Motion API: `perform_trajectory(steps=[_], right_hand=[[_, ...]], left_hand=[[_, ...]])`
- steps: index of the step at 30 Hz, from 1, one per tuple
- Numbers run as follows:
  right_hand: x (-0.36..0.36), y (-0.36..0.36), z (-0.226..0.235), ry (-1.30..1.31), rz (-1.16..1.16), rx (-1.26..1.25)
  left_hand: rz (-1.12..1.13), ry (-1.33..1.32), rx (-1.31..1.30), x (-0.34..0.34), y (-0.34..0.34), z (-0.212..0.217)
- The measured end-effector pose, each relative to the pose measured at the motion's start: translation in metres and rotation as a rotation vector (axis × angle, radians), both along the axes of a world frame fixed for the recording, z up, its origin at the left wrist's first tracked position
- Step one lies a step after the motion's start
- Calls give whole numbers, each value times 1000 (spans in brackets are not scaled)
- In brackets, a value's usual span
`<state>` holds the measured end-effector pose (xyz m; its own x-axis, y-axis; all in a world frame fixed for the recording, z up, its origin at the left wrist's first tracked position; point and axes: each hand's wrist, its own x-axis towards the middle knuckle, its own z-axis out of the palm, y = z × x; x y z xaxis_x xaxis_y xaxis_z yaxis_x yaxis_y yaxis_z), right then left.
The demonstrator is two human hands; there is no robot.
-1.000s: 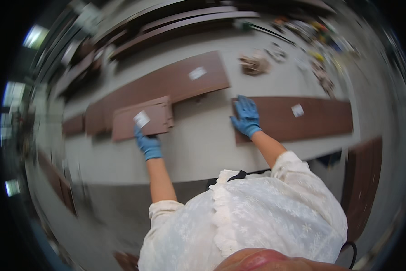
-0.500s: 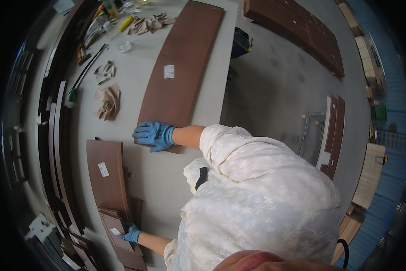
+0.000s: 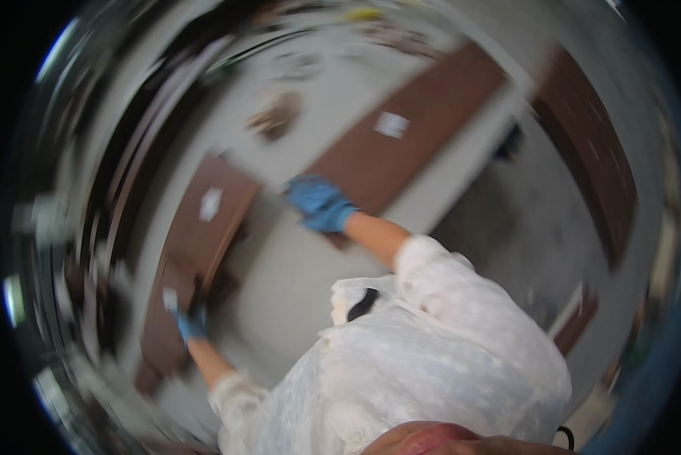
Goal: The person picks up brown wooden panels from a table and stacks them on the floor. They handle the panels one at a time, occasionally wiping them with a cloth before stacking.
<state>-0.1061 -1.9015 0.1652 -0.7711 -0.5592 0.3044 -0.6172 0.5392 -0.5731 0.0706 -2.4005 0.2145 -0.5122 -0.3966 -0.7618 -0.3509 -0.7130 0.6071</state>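
Observation:
My right hand [image 3: 321, 203], in a blue work glove, lies over the near end of a long brown wooden board [image 3: 420, 125], its fingers spread. This board carries a white label [image 3: 392, 125] and rests on a pale tabletop [image 3: 284, 254]. Over to the left, my left hand [image 3: 192, 324], gloved in blue too, touches a smaller brown panel at the near end of a shorter brown board [image 3: 211, 201]. Motion smears the left fingers, so their grip cannot be made out.
Crumpled tan cloth [image 3: 274, 115] lies on the tabletop between the boards. Long dark strips [image 3: 147, 136] run along the table's left side. More brown boards [image 3: 587, 155] stand beyond its right edge, with a white-edged brown panel [image 3: 574, 322] lower right.
The whole view has swung round, tilting the table and boards clockwise and blurring them. My right hand stays at the long board's near end; my left hand stays by the shorter board.

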Motion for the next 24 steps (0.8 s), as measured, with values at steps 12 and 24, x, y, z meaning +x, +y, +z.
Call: perform_trajectory(steps=[12,24], right_hand=[[6,-11,-16,175,63,256],[46,-63,-20,271,-211,524]], left_hand=[[452,138,-386,86,20,30],[-410,-751,-1290,312,-33,-100]])
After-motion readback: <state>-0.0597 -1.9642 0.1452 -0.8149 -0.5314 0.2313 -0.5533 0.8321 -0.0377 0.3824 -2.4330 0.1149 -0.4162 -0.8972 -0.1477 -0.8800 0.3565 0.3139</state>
